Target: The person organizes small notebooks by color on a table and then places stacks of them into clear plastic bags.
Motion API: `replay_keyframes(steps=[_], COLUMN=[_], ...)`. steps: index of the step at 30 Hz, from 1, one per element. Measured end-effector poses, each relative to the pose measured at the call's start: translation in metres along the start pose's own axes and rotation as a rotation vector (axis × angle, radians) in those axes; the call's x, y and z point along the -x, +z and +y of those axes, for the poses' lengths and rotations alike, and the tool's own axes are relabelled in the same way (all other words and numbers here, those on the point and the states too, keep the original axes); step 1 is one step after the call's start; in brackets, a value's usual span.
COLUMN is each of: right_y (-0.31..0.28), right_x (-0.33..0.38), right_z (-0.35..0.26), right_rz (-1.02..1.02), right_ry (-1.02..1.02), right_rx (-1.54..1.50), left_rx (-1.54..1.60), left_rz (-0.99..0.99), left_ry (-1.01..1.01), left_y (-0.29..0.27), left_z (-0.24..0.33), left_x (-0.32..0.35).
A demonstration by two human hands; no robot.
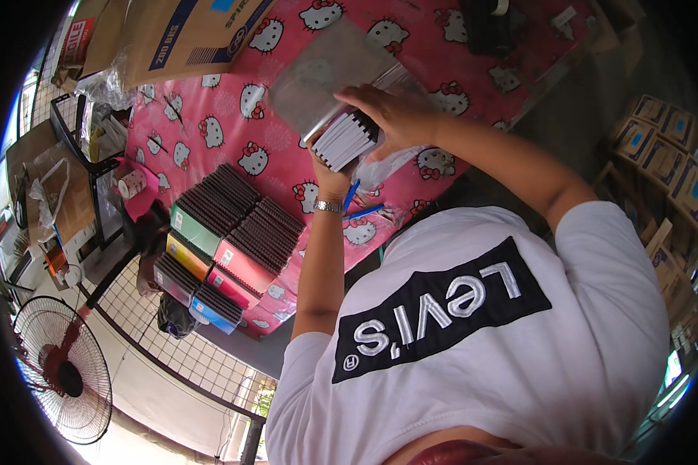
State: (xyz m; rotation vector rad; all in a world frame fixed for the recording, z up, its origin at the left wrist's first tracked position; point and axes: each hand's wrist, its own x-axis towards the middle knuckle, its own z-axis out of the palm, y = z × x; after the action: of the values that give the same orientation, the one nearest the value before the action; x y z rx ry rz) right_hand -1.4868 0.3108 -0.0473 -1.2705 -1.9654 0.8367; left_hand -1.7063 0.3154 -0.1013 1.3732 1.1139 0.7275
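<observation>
your left hand point(327, 174) grips notebook stack point(347, 139) | right hand point(392, 116) grips clear bag point(326, 77) | risk: stack fans, snags bag mouth, drops on bench point(209, 101)

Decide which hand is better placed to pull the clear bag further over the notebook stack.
Probably the right hand: its fingers curl over the notebook stack at the clear bag mouth. The left hand is busy supporting the stack from beneath.
</observation>
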Motion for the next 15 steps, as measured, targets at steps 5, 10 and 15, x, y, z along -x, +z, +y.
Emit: replay_keyframes(steps=[5, 10, 15], right_y=[0.016, 0.020, 0.034], right_x=[0.001, -0.005, -0.006], right_z=[-0.042, -0.058, -0.034], right_rz=[-0.187, -0.163, -0.164], right_ry=[-0.092, 0.029, 0.035], right_rx=[0.559, 0.696, 0.633], left_rx=[-0.078, -0.390, -0.190], left_rz=[-0.159, -0.282, -0.273], left_ry=[0.102, 0.301, 0.093], left_y=[-0.006, -0.014, -0.022], left_z=[-0.014, -0.024, -0.060], left_x=[-0.010, -0.017, -0.018])
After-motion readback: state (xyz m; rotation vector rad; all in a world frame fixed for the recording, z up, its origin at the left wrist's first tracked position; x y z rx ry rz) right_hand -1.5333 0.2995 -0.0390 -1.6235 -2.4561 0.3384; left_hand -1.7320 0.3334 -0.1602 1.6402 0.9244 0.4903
